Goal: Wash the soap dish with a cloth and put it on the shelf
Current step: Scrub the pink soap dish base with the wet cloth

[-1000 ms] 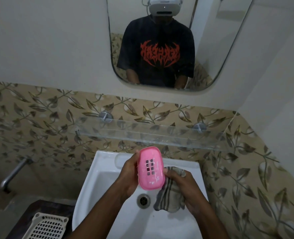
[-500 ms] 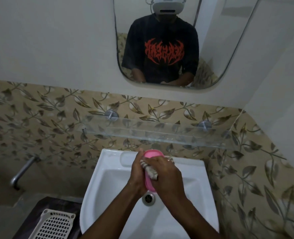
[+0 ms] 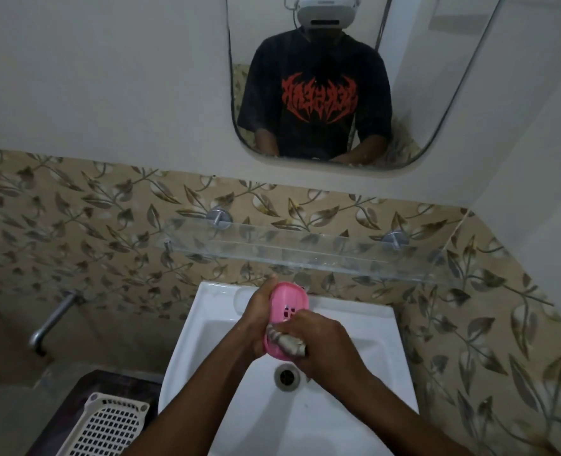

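The pink soap dish [image 3: 287, 307] is gripped along its left edge by the left hand [image 3: 259, 319]; a bunched cloth [image 3: 287, 342] is pressed against it by the right hand [image 3: 325, 343], above the sink [image 3: 371, 327] drain [image 3: 286, 375]. The glass shelf [image 3: 305, 255] lies just beyond, bare.

A second ago the right hand [image 3: 321, 343] holds the cloth [image 3: 287, 340] off to the right of the pink soap dish [image 3: 289, 311], hanging loose over the sink [image 3: 354, 327]; now that hand presses the bunched cloth onto the dish's lower half. Half a second ago the right hand covers nearly the whole dish; now it sits lower, baring the upper part and some drain slots. The left hand [image 3: 259, 319] appears to have closed further round the dish's left edge, though the view is dim.
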